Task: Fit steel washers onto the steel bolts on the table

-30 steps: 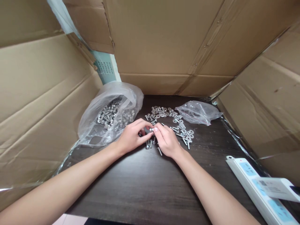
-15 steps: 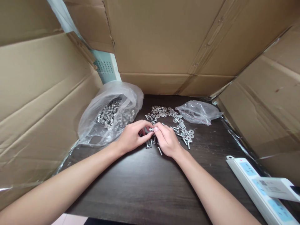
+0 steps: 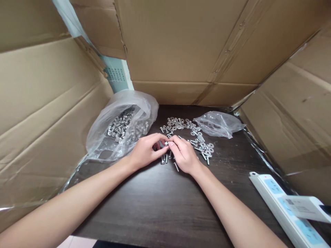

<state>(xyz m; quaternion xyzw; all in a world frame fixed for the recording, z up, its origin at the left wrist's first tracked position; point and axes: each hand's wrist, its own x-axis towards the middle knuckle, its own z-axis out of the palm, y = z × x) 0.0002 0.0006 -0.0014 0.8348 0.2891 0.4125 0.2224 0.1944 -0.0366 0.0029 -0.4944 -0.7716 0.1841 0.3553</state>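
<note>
Almost nothing has shifted since a second ago — both my hands sit at the same spot on the dark worktop [image 3: 160, 203], and only my right thumb has crept a touch along the small piece between them. My left hand [image 3: 146, 151] and my right hand [image 3: 184, 155] meet fingertip to fingertip over the middle of the worktop, and their fingers are pinched narrow onto one small bolt [image 3: 167, 143] held between them, just above the surface. Whether a washer or nut is on it I cannot tell; it is too small to make out.

Right under my hands lie a few loose bolts [image 3: 165, 159], touching the worktop. Beyond my right hand a scatter of washers and bolts [image 3: 190, 132] spreads toward the back. Just beside my left hand, to its left, sits a big clear plastic bag [image 3: 121, 124] with a heap of bolts inside, its mouth open toward me. A smaller, crumpled clear bag [image 3: 219, 124] lies at the far right of the scatter. Near the right front edge rests a white power strip [image 3: 281, 206] — well apart from my hands. Cardboard walls [image 3: 186, 44] stand around the worktop on three sides.
</note>
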